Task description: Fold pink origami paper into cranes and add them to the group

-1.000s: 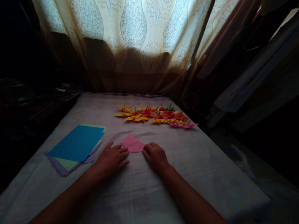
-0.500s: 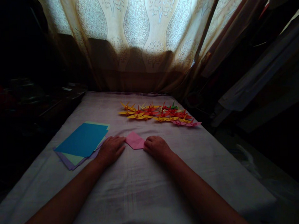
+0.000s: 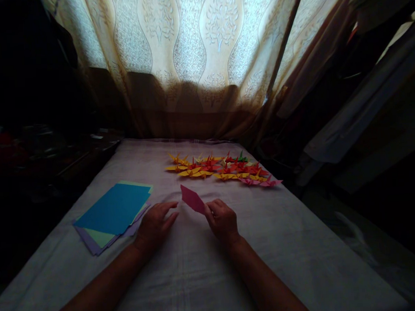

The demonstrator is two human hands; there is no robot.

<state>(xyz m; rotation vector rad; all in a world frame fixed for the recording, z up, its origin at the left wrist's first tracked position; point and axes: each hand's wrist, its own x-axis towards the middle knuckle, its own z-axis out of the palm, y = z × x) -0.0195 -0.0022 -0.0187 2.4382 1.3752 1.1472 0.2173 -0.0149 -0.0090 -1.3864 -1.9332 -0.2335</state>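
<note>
My right hand (image 3: 222, 220) pinches one corner of a folded pink paper (image 3: 192, 199) and holds it tilted up off the cloth. Just to its left, my left hand (image 3: 157, 224) rests low over the cloth with its fingers stretched out toward the paper, not touching it. A stack of coloured paper sheets (image 3: 113, 209), blue on top, lies to the left of that hand. Beyond both hands, a row of folded paper cranes (image 3: 222, 168) in yellow, red, pink and green lies across the cloth.
The work surface is a bed or table under a pale cloth (image 3: 200, 276). A patterned curtain (image 3: 188, 59) hangs behind its far edge. Dark clutter stands at the left (image 3: 36, 150), and the surface drops off at the right edge (image 3: 318, 224).
The pink paper lay flat between both hands; now my right hand has lifted it by a corner. My left hand has come off the paper and opened. The camera tipped slightly.
</note>
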